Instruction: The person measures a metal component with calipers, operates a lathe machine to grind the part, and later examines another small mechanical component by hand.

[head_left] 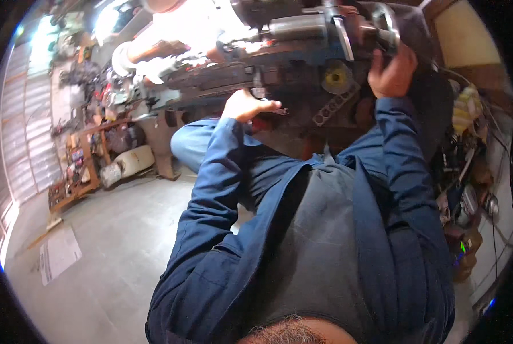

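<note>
A long metal-working machine that looks like a lathe (210, 80) spans the top of the head view, in front of my knees. At its right end is a round metal handwheel (389, 28), slightly smeared by motion. My right hand (392, 73) reaches up to the wheel's lower rim, thumb on one side and fingers curled on the other. My left hand (246, 106) is closed at the machine's front, below a short metal post (259, 83). Its thumb points right along a small dark metal piece; the other fingers and most of what they grip are hidden.
A yellow-centred disc (336, 79) and a strip with several round holes (336, 104) sit below the machine, between my hands. Left are a wooden shelf (90, 143), a whitish container (136, 160) and a paper sheet (60, 255) on the floor. Tools and cables clutter the right.
</note>
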Demonstrator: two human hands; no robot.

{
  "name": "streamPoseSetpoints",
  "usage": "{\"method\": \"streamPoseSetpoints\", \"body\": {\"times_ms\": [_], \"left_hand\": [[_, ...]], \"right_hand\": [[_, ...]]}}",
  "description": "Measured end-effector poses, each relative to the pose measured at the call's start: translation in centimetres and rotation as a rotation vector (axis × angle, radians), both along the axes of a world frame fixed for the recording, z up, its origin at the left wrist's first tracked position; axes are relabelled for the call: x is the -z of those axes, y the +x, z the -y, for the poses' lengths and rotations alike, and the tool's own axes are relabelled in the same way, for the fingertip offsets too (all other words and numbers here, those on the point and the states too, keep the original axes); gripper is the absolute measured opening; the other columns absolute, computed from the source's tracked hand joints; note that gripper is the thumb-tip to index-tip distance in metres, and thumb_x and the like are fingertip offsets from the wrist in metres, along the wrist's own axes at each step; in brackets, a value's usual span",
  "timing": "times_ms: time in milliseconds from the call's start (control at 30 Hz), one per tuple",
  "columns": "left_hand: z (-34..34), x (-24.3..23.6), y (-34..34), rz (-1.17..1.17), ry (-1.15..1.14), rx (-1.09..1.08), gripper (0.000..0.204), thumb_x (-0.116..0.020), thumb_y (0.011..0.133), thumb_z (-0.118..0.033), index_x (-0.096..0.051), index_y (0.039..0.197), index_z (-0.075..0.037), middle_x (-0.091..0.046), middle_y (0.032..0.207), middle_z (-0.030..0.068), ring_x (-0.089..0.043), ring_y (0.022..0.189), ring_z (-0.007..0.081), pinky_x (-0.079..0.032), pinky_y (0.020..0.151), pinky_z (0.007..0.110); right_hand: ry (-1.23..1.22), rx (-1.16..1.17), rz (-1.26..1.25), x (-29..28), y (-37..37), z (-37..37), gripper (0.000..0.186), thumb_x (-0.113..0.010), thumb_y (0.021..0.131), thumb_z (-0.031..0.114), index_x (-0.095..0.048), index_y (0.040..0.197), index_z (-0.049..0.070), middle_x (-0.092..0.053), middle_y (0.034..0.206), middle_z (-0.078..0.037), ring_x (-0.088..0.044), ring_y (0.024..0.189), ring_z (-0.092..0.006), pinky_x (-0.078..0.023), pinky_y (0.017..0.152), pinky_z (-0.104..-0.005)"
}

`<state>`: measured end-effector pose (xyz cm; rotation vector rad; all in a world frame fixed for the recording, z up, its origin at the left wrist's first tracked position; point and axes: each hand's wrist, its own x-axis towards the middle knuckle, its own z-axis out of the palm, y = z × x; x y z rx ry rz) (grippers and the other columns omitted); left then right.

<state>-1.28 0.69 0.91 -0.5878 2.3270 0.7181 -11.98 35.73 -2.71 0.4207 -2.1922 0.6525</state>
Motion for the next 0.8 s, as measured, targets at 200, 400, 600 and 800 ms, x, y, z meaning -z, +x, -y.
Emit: {"method": "streamPoseSetpoints", "body": {"times_ms": [200, 400, 600, 800], "left_hand": [[0.3, 2.7, 0.6, -0.030, 0.060, -0.033, 0.063, -0.082, 0.064, -0.061, -0.070, 0.066, 0.001, -0.065, 0.061, 0.0100, -0.063, 0.055, 0.0192, -0.049, 0.053, 0.036], [3.2, 2.4, 2.7, -0.522, -0.125, 0.035, 0.068, -0.071, 0.084, -0.049, -0.062, 0.118, 0.009, -0.065, 0.118, 0.0262, -0.062, 0.109, 0.0336, -0.047, 0.098, 0.041], [14.4, -2.5, 4.0, -1.051, -0.202, -0.232, 0.025, -0.065, 0.094, -0.021, -0.070, 0.105, 0.001, -0.072, 0.095, 0.0117, -0.068, 0.082, 0.0182, -0.053, 0.076, 0.028], [19.6, -7.9, 2.2, -1.310, -0.810, -0.242, 0.018, -0.065, 0.091, -0.019, -0.069, 0.100, -0.003, -0.071, 0.089, 0.0089, -0.066, 0.080, 0.0211, -0.053, 0.073, 0.033]], "right_hand": [[-0.018, 0.059, -0.010, -0.8, 1.9, -0.1, 0.058, -0.071, 0.074, 0.021, -0.053, 0.124, -0.002, -0.060, 0.110, -0.025, -0.058, 0.101, -0.0410, -0.048, 0.089, -0.0523], [-0.186, 0.199, 0.122, -2.9, 8.9, -10.5, 0.047, -0.065, 0.081, 0.010, -0.057, 0.126, 0.001, -0.062, 0.119, -0.020, -0.059, 0.110, -0.0400, -0.047, 0.096, -0.0468], [-0.188, 1.116, 0.715, -0.2, 19.6, -29.3, 0.031, -0.059, 0.090, 0.024, -0.067, 0.116, 0.009, -0.068, 0.105, -0.021, -0.067, 0.093, -0.0401, -0.054, 0.081, -0.0482], [-0.128, 1.548, 1.548, 6.1, 35.3, -49.4, 0.036, -0.068, 0.080, 0.032, -0.072, 0.108, 0.009, -0.068, 0.114, -0.018, -0.066, 0.102, -0.0363, -0.052, 0.091, -0.0462]]}}
